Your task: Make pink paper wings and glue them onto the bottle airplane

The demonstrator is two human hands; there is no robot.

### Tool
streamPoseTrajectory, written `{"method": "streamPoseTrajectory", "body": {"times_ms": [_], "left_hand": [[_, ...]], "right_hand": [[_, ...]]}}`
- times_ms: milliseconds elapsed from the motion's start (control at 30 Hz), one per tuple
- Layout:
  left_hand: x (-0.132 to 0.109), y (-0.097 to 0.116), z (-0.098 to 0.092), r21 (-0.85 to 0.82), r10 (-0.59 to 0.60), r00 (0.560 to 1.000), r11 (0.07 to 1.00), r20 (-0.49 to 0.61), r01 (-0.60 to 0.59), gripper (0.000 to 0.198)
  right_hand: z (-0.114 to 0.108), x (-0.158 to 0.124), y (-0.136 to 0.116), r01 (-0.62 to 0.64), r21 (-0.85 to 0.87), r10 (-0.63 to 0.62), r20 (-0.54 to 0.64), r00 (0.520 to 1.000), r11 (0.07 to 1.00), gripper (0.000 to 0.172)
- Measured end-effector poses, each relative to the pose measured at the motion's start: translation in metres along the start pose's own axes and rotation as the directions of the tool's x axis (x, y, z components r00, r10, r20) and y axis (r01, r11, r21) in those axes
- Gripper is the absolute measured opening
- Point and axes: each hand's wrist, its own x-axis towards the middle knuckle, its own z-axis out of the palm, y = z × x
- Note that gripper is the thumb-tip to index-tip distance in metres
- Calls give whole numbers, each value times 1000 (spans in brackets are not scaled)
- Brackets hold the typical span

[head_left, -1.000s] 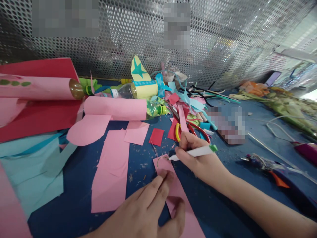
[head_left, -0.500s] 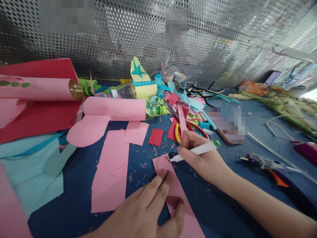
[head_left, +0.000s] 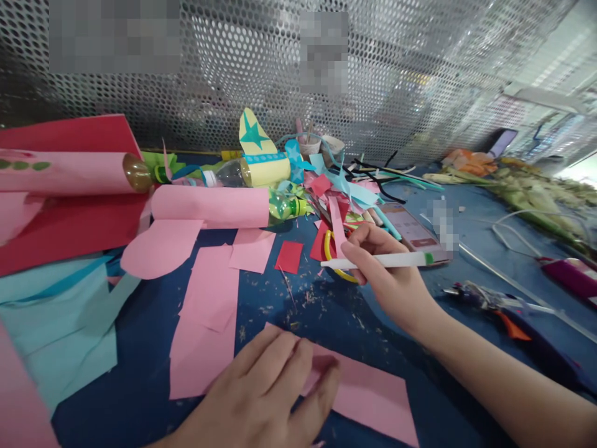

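My left hand (head_left: 270, 386) presses on a pink paper strip (head_left: 377, 395) at the bottom centre, its fingers close together and the thumb bent over the paper. The strip slants to the lower right, and its near-left end is partly hidden under the fingers. In my right hand (head_left: 396, 292) is a white marker (head_left: 401, 260) with a green end. It lies almost level, tip pointing left and clear of the strip. Just behind that hand are yellow-handled scissors (head_left: 346, 275), partly covered by scraps.
A pink-wrapped bottle (head_left: 214, 207), a yellow-wrapped bottle (head_left: 268, 169) and a larger pink one (head_left: 84, 172) lie at the back left. Pink paper (head_left: 205, 354) and light-blue paper (head_left: 60, 336) are at left. A phone (head_left: 410, 230) and a glue gun (head_left: 508, 317) lie at right.
The pink strip has swung round under my left hand, its lower end now further right. My right hand has lifted the marker off the paper and moved it up, now nearly level.
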Motion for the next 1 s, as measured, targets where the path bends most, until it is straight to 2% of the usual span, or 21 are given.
{"method": "streamPoseTrajectory", "body": {"times_ms": [67, 133, 167, 267, 333, 400, 433, 567, 633, 733, 767, 800, 900, 1000], "left_hand": [[2, -1, -3, -42, -24, 1000, 999, -19, 23, 28], [7, -5, -11, -128, -3, 1000, 992, 21, 6, 25], [11, -8, -15, -176, 50, 989, 984, 141, -25, 30], [15, -12, -22, -205, 148, 969, 973, 199, -107, 52], [12, -9, -19, -169, 147, 976, 978, 160, -119, 53], [5, -2, -11, -132, 50, 998, 990, 37, -45, 56], [1, 1, -7, -135, 13, 1000, 991, 17, -10, 60], [-9, 8, 1, -120, -77, 997, 990, 3, 76, 70], [-6, 4, -3, -101, -58, 998, 993, -7, 57, 69], [3, -6, -11, -94, 77, 995, 993, 67, -71, 61], [6, -9, -14, -107, 132, 980, 987, 150, -117, 60], [9, -11, -15, -105, 154, 976, 985, 154, -139, 61], [12, -14, -18, -95, 174, 964, 983, 201, -158, 67], [8, -13, -20, -59, 157, 953, 987, 260, -147, 68]], "right_hand": [[0, 0, 0, 13, -13, -13, 8, 1000, 1000, 20], [0, 1, 1, 20, -5, -20, 20, 1000, 1000, 21], [0, 2, 1, 24, 6, -24, 25, 999, 1000, 21], [-2, 3, 2, 34, 34, -35, 32, 999, 999, 20], [-3, 3, 2, 45, 34, -46, 32, 998, 998, 20], [-4, 4, 2, 59, 33, -60, 33, 998, 998, 20], [-4, 4, 2, 66, 37, -67, 35, 997, 997, 20], [-3, 4, 2, 64, 42, -65, 32, 997, 997, 21], [-2, 4, 3, 50, 37, -51, 37, 998, 998, 20], [0, 3, 4, 19, 46, -22, 77, 997, 999, 21], [0, 2, 4, 2, 50, -7, 97, 995, 999, 23], [1, 2, 3, -16, 48, 11, 115, 993, 999, 24], [1, 2, 3, -42, 20, 38, 140, 989, 999, 25], [1, 2, 3, -11, 13, 9, 151, 989, 1000, 21]]}}
